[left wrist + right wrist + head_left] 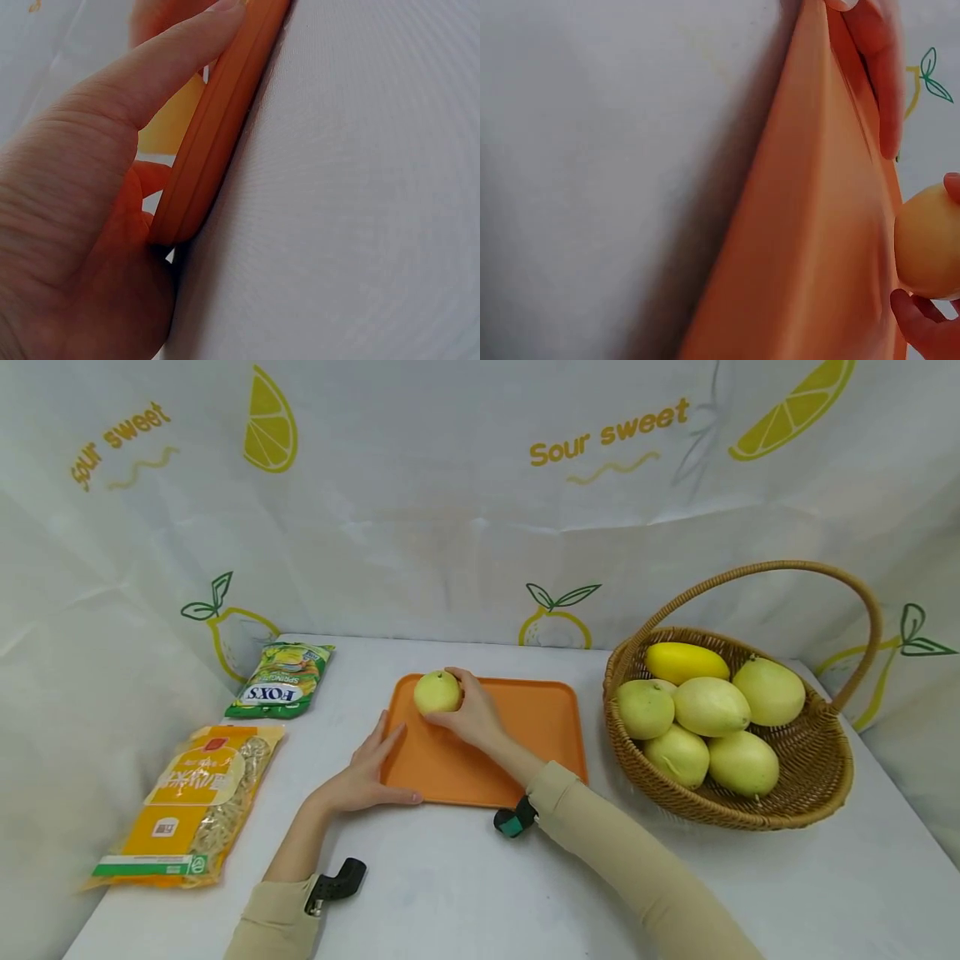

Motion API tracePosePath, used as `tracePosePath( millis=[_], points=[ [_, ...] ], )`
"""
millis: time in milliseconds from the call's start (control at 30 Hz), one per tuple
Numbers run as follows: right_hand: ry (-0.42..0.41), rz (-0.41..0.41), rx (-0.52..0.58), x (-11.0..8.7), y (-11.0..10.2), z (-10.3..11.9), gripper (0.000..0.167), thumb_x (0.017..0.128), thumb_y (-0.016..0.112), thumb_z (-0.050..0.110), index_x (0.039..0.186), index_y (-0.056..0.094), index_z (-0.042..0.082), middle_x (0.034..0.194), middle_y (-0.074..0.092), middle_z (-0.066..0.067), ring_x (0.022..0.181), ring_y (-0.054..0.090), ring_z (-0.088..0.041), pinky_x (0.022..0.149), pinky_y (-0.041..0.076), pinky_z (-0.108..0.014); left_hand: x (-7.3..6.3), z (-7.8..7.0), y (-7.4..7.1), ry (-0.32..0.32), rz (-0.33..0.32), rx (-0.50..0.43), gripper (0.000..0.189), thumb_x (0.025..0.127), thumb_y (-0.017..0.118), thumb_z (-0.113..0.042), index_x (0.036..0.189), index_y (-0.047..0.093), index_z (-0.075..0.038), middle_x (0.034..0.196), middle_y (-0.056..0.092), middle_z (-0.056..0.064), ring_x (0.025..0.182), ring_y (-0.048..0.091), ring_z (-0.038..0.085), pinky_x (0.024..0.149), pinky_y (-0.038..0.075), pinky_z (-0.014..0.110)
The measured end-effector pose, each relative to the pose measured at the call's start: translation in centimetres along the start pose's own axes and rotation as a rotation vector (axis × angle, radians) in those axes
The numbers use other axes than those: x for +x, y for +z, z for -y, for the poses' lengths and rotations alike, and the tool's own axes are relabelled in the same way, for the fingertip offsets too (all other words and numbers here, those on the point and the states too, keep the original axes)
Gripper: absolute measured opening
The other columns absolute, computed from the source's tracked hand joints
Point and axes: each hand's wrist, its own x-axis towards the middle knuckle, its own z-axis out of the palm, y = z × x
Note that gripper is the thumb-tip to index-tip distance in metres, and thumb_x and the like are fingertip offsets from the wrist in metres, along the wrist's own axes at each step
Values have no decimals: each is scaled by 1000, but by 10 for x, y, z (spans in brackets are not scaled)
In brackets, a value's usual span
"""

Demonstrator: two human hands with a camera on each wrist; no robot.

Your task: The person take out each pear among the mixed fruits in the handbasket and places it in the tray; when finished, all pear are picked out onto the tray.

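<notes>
Fingers of my right hand (474, 717) curl wide round the yellow-green fruit (433, 695) over the far-left part of the orange tray (525, 727), my left hand (366, 782) splayed at its edge, and I'd guess the fruit firm, slippery, best gripped round its middle

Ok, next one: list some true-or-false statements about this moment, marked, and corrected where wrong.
1. The right grip holds a round fruit. True.
2. In the head view, the wicker basket stands left of the orange tray. False: it stands right of it.
3. The left grip touches the tray. True.
4. The basket is empty. False: several fruits lie in it.
5. The green packet lies farther from the person than the orange package. True.
</notes>
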Motion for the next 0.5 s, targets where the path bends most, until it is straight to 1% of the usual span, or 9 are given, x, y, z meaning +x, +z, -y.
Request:
tracePosePath(
  millis=[133, 367, 500],
  points=[
    [-1, 18, -2, 8, 3, 3, 81, 79, 83, 25, 146, 40, 9, 144, 47, -11, 127, 48, -28, 104, 40, -47, 0, 0, 0, -3, -1, 4, 115, 73, 82, -52, 158, 14, -15, 162, -18, 5, 146, -7, 40, 110, 9, 67],
    [2, 29, -2, 21, 8, -1, 81, 80, 83, 23, 147, 39, 8, 145, 45, -11, 128, 47, -27, 105, 39, -45, 0, 1, 0, -12, 3, 4, 114, 73, 81, -53, 158, 14, -16, 161, -18, 4, 146, -6, 40, 109, 9, 68],
    [-8, 55, -21, 25, 9, 3, 81, 81, 82, 24, 147, 38, 7, 145, 45, -12, 128, 47, -28, 104, 40, -45, 0, 1, 0, -10, 1, 10, 114, 73, 81, -53, 158, 14, -16, 161, -19, 4, 146, -6, 40, 109, 9, 68]
  ],
)
